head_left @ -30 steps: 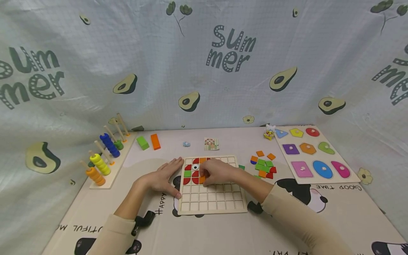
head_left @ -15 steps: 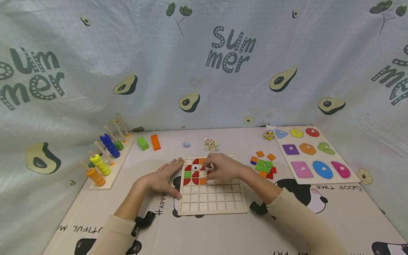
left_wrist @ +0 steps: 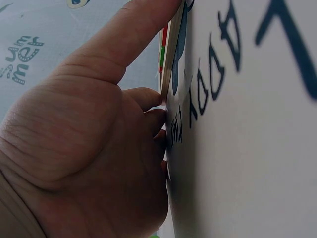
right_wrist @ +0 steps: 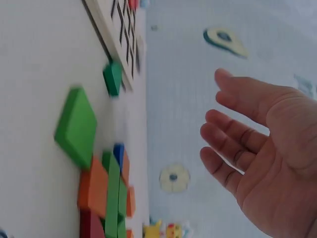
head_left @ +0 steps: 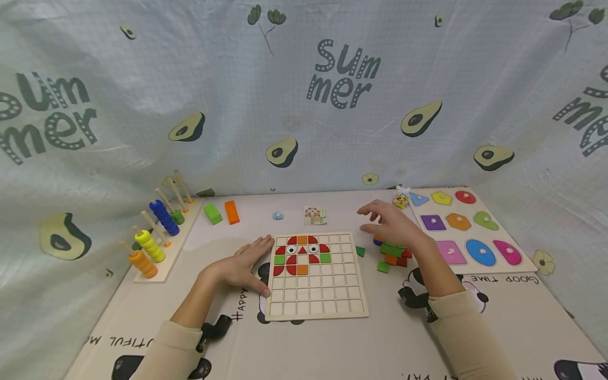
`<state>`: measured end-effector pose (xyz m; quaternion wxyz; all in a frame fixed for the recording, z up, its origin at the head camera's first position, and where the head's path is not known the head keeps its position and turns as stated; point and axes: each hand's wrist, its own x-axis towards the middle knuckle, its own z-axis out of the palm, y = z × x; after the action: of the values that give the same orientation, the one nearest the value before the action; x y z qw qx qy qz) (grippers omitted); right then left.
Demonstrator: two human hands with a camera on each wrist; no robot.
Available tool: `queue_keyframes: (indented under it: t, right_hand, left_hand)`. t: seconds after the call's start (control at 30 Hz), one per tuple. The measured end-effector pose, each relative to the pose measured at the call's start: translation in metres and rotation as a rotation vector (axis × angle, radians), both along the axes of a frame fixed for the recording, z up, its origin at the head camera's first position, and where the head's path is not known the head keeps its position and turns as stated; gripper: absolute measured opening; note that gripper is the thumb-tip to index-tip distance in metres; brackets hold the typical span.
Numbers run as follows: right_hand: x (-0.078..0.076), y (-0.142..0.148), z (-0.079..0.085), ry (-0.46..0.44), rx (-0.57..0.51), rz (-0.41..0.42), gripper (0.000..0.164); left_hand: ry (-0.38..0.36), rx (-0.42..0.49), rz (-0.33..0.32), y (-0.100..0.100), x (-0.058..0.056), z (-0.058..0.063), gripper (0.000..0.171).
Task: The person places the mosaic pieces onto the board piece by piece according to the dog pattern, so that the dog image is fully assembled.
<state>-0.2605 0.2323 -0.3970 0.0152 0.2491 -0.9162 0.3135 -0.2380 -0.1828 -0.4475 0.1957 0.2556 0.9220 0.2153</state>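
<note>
A wooden grid board [head_left: 315, 295] lies flat on the table. In its upper left part sits a pattern of red, orange and green tiles [head_left: 325, 258] with two eye tiles [head_left: 313, 248]. My left hand [head_left: 243, 265] is spread beside the board, its thumb and fingertips at the left edge; the left wrist view shows the thumb [left_wrist: 114, 44] against that edge. My right hand [head_left: 396, 227] hovers over a heap of loose tiles [head_left: 389, 250], partly hiding them. Its fingers are loosely bent and hold nothing, as the right wrist view confirms.
A dark green tile [head_left: 360, 251] lies beside the board's right edge. A picture card [head_left: 315, 215] and small blue figure [head_left: 277, 215] are behind it. Bead stand [head_left: 163, 248] and two blocks [head_left: 231, 211] stand left; a shape puzzle [head_left: 475, 264] and figurine [head_left: 401, 198] are right.
My right hand has left the board and moved right, over the loose tiles. The right eye tile and the tiles around it are now uncovered. My left hand has stayed in place.
</note>
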Motion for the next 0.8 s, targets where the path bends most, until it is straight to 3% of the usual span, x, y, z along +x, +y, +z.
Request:
queue_keyframes:
  t: [0.3,0.53,0.8]
  right_hand:
    - [-0.012,0.050,-0.015,-0.115,0.074,-0.138,0.034]
    - [-0.017,0.057,-0.032,-0.196,0.075,-0.147,0.031]
    - [-0.019,0.056,-0.040,-0.185,0.084,-0.150,0.028]
  left_hand:
    - [0.002,0.003,0.009,0.000,0.001,0.001,0.130]
    - [0.006,0.005,0.010,0.001,0.001,0.001,0.131]
    - [0.005,0.002,0.007,0.001,0.001,0.000,0.131]
